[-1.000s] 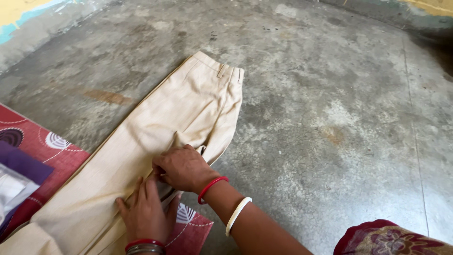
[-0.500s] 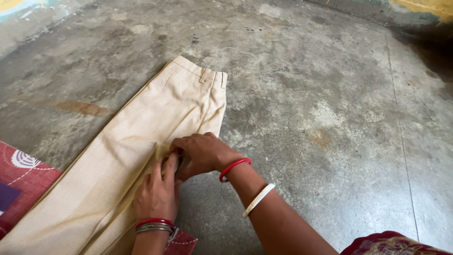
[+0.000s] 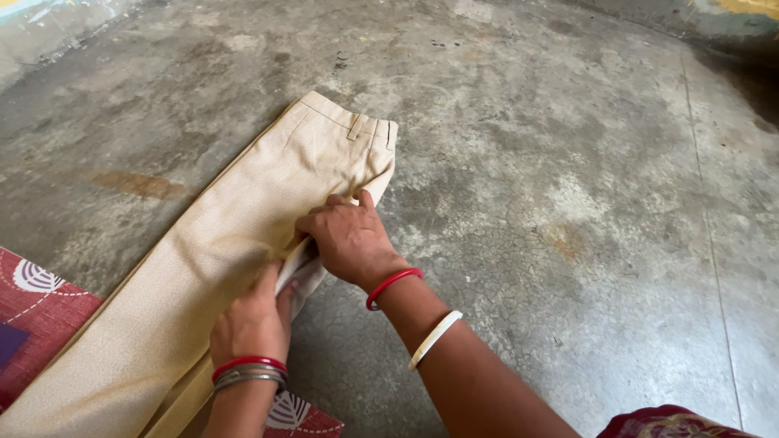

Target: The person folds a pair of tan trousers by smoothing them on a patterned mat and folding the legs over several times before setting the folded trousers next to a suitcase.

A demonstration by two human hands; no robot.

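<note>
A pair of beige trousers [image 3: 235, 268] lies flat on the bare concrete floor [image 3: 552, 203], folded lengthwise leg on leg, waistband [image 3: 350, 120] pointing to 12 o'clock and the legs running off towards 7 o'clock. The flat lay keeps the cloth stretched so its edges can be lined up.

The right hand [image 3: 350, 239] sits at the seat edge of the trousers, at about 3 o'clock of the garment's midline, knuckles up, fingers curled under; its grip is pinching a loose fold of cloth there, pulling it inward. The left hand [image 3: 253, 320] rests just at 7 o'clock of the right, palm down on the fabric, fingers pressed together over the same fold and touching the right hand. It appears to pin the cloth while the other tucks.

A red patterned mat [image 3: 40, 304] lies under the lower legs at 8 o'clock, its corner also showing at 6 o'clock. Red and pale bangles [image 3: 393, 284] sit on the right wrist, red and metal ones on the left
</note>
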